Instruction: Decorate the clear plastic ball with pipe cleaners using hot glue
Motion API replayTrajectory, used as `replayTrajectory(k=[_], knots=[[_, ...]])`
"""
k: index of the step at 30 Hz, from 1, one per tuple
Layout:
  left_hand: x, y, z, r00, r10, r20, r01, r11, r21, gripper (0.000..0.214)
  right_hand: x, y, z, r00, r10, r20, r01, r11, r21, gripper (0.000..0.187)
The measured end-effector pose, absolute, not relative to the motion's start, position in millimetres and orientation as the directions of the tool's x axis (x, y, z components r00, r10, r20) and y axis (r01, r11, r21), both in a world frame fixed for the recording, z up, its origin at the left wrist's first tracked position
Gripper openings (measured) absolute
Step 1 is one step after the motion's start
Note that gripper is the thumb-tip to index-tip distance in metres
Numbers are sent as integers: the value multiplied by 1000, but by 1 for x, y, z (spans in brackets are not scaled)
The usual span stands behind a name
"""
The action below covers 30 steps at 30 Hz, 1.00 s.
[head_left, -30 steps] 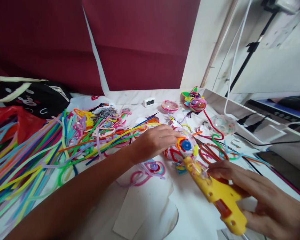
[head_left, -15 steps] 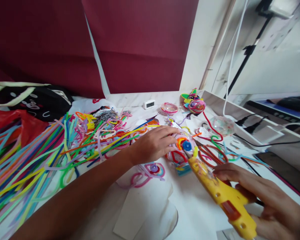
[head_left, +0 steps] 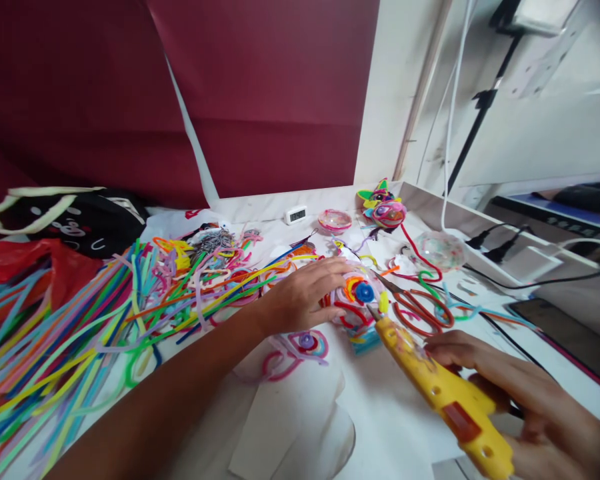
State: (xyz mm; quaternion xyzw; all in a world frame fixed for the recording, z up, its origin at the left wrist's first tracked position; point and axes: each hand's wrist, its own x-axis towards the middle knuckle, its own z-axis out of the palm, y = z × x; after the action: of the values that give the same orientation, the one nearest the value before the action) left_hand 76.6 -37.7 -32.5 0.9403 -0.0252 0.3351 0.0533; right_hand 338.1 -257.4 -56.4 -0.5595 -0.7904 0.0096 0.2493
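Note:
My left hand [head_left: 307, 293] grips a small round ornament [head_left: 356, 300] wound with coloured strips, a blue coil at its centre, and steadies it on the white table [head_left: 380, 413]. My right hand [head_left: 525, 407] is closed round a yellow glue gun [head_left: 445, 393]. The gun's nozzle points up and left and touches the ornament's lower right edge. A pink and purple coiled shape [head_left: 300, 347] lies on the table just below my left wrist.
A large heap of coloured strips [head_left: 80, 320] covers the left of the table. Orange-handled scissors [head_left: 420, 310], a finished colourful ornament [head_left: 385, 208], a clear ball [head_left: 440, 248], a small clock [head_left: 297, 215] and a black bag [head_left: 70, 217] lie around. Cables and a phone [head_left: 570, 333] sit at right.
The glue gun's nozzle has moved up to the ornament's edge. My left hand and the ornament have shifted slightly left and down in the view.

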Motion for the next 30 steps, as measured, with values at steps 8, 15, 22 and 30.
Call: replayTrajectory(k=[8, 15, 22, 30], knots=[[78, -42, -35, 767, 34, 640, -8, -998, 62, 36, 341, -261, -62, -230, 933, 278, 858, 329, -394, 64], [82, -47, -36, 731, 43, 681, 17, -999, 46, 43, 336, -258, -59, -234, 928, 290, 837, 344, -425, 63], [81, -57, -31, 759, 112, 641, 103, -993, 51, 47, 337, -259, -61, -240, 919, 314, 846, 357, -397, 60], [80, -45, -14, 874, 186, 449, 132, -980, 148, 72, 333, -259, -60, -124, 911, 394, 814, 321, -485, 58]])
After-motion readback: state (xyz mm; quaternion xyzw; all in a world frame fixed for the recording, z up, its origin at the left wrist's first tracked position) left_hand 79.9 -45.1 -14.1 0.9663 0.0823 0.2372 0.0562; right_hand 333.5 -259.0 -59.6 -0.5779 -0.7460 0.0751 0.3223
